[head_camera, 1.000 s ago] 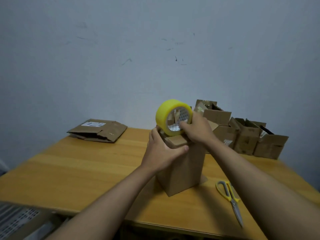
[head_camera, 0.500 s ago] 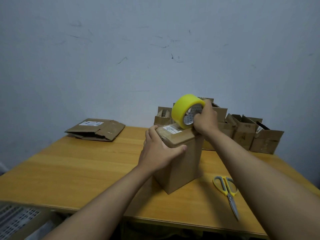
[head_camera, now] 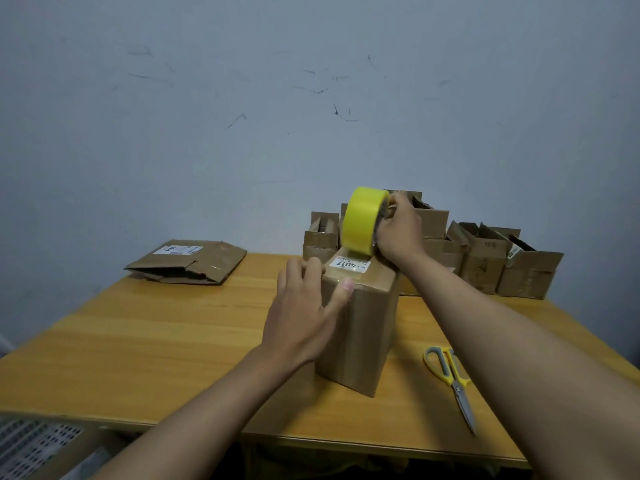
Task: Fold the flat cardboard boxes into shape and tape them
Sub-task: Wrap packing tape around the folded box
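A tall brown cardboard box (head_camera: 363,327) stands upright in the middle of the wooden table (head_camera: 145,341), with a white label on its closed top. My left hand (head_camera: 304,306) lies against its near left top corner, fingers straight and thumb pressing the top edge. My right hand (head_camera: 398,233) grips a yellow tape roll (head_camera: 362,220) standing on edge at the far side of the box top. A clear strip of tape appears to run across the top from the roll.
Yellow-handled scissors (head_camera: 450,379) lie on the table to the right of the box. A stack of flat cardboard boxes (head_camera: 188,263) sits at the back left. Several folded open boxes (head_camera: 485,265) line the back right against the wall. A perforated white item (head_camera: 31,445) shows at bottom left.
My right hand has carried the tape roll from the near side of the box top to its far side. My left hand has opened flatter against the corner.
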